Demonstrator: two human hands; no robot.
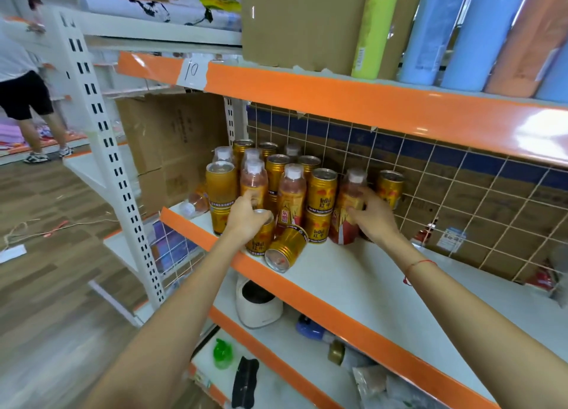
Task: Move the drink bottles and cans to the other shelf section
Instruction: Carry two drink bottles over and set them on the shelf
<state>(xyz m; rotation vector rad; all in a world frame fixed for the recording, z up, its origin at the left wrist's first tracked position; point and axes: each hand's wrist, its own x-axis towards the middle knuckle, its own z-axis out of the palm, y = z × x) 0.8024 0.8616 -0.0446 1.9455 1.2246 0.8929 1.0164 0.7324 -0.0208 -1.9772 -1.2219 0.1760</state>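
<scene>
The left hand (pixel 244 218) closes over the top of an upright gold can (pixel 261 238) at the front edge of the shelf (pixel 353 273), fingers curled down its far side, while the right hand (pixel 373 215) wraps around the middle of a red-labelled bottle (pixel 349 212) — thumb on the near face, fingers behind. Both hands are narrowed onto what they hold; neither item looks lifted clear of the shelf yet.

The drinks stand bunched at the left end of the white shelf, against the wire-grid back panel (pixel 461 190): gold cans stacked two high, white-capped bottles among them, and one can on its side (pixel 284 251) just beside the left hand, its end pointing outward near the orange lip. A bottle (pixel 193 204) also lies tipped over at the far left.

These look like full containers — moderately heavy for their size, rigid, smooth-walled and likely slick. The cans should take a grip around the body better than a pinch at the rim; the bottles offer a firm hold at the labelled waist. The stacked pairs seem the weak point, since a nudge could topple an upper can, and the can lying down may roll off the edge if bumped.

The stretch of shelf to the right lies bare.
</scene>
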